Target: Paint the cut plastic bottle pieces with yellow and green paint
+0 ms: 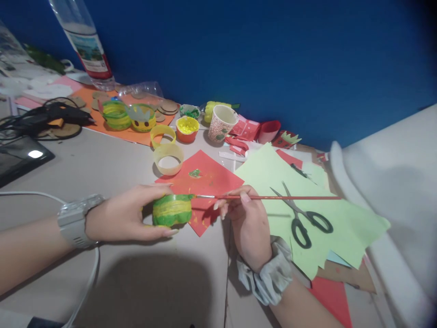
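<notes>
My left hand grips a small round piece painted green and yellow, holding it on its side just above the table. My right hand pinches a thin red paintbrush, whose tip touches the right end of the painted piece. A red paper sheet with green paint dabs lies under and behind both. A grey watch sits on my left wrist and a grey scrunchie on my right.
Black-handled scissors lie on pale green paper to the right. Behind are plastic rings, a cup of yellow paint, a paper cup, painted rings, a glue gun and a plastic bottle.
</notes>
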Demonstrator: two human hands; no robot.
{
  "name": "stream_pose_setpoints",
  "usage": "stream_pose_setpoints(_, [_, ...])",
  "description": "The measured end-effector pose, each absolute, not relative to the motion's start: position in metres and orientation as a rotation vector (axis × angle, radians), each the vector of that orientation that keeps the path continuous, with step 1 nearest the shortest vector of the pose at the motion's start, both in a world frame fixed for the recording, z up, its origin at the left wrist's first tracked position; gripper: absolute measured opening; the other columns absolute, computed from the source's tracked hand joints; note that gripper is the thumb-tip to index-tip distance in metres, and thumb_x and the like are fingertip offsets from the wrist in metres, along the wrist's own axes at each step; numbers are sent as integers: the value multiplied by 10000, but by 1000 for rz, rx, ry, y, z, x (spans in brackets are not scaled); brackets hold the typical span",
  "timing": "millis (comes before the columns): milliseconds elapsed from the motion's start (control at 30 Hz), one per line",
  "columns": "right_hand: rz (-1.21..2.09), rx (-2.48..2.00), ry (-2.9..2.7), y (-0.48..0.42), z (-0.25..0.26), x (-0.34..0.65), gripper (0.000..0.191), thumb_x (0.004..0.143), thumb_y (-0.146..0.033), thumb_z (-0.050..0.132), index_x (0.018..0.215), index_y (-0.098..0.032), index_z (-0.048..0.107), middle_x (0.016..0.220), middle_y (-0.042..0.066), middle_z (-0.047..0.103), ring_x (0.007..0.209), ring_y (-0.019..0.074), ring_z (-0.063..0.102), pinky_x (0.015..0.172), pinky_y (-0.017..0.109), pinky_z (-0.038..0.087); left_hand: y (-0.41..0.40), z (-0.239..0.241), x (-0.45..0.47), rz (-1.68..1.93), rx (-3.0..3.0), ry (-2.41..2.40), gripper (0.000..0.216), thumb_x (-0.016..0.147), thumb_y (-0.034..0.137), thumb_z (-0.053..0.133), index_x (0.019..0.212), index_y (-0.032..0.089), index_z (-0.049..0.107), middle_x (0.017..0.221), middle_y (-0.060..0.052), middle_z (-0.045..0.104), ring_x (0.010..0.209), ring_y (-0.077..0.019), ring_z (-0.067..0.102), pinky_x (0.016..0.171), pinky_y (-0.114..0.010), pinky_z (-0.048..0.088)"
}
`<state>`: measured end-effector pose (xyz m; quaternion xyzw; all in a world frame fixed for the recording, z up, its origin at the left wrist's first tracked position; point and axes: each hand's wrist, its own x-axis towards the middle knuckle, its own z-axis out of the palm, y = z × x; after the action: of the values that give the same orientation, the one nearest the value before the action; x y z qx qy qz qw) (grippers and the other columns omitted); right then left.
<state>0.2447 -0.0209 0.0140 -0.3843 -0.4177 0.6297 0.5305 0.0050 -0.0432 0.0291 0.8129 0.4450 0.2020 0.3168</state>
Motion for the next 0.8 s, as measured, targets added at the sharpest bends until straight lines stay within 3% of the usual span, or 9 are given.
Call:
stream_pose_setpoints(300, [1593, -904, -1009, -20, 9, 246, 163, 940, -324, 538, 830, -205, 553, 694, 20, 714, 553, 124, 599, 568, 251, 509, -45, 29, 5, 529, 2131, 1174, 205, 794, 387, 650, 902, 222, 593, 810, -36, 697, 686, -183, 638, 562, -261, 494])
stream_pose_setpoints(500, [1578, -869, -998, -21, 13, 245, 185, 937, -344, 531, 819, -205, 565, 674, 21, 708, 529, 130, 590, 523, 252, 495, -44, 30, 6, 524, 2121, 1148, 181, 804, 373, 646, 886, 223, 586, 832, -38, 701, 726, -189, 653, 615, -265, 514])
stream_pose_setpoints(667, [1659, -864, -1042, -21, 11, 244, 166, 952, -336, 522, 857, -208, 571, 710, 25, 717, 594, 137, 624, 564, 257, 506, -44, 29, 7, 532, 2145, 1188, 201, 800, 391, 637, 900, 228, 573, 789, -35, 684, 668, -182, 627, 548, -263, 481])
stream_pose_setpoints(800, [1609, -873, -974, -18, 12, 245, 187, 936, -347, 529, 814, -207, 554, 668, 22, 707, 525, 127, 586, 535, 255, 496, -43, 31, 8, 519, 2138, 1185, 194, 812, 404, 619, 874, 226, 569, 793, -37, 691, 680, -179, 636, 554, -258, 481])
